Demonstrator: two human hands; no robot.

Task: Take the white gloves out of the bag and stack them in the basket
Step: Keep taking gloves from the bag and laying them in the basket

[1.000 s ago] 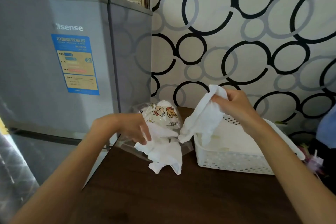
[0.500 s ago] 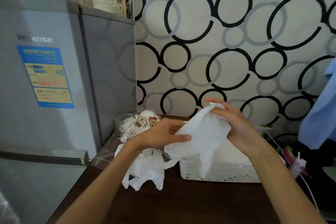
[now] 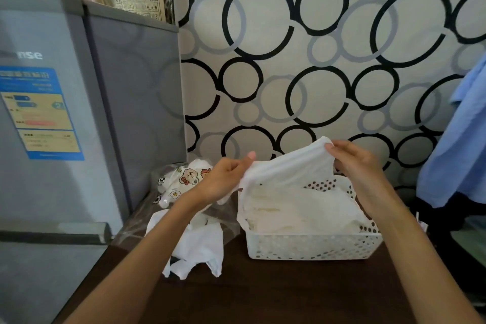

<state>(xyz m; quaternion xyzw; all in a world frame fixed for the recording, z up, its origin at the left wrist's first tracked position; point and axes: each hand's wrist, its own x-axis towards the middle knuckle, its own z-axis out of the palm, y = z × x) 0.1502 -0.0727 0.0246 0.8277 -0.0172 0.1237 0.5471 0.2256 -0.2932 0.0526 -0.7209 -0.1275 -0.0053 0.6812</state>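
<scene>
Glove (image 3: 286, 168) now stretched flat over perforated plastic basket (image 3: 313, 246); left hand (image 3: 223, 179), right hand (image 3: 355, 163) grip pinching thin white fabric edges.

From the basket (image 3: 310, 244), bare dark tabletop (image 3: 263, 297) lies open toward six o'clock, while the bag (image 3: 184, 187) and loose gloves (image 3: 197, 247) crowd nine o'clock, the fridge (image 3: 79, 113) walls beyond, and the patterned wall (image 3: 315, 60) closes twelve o'clock.

Soft matt white cloth gloves (image 3: 286, 173) — perforated white plastic basket (image 3: 313, 246), clear glossy plastic bag (image 3: 157, 208), dark smooth wood counter (image 3: 263, 294), brushed grey metal fridge (image 3: 79, 126).
</scene>
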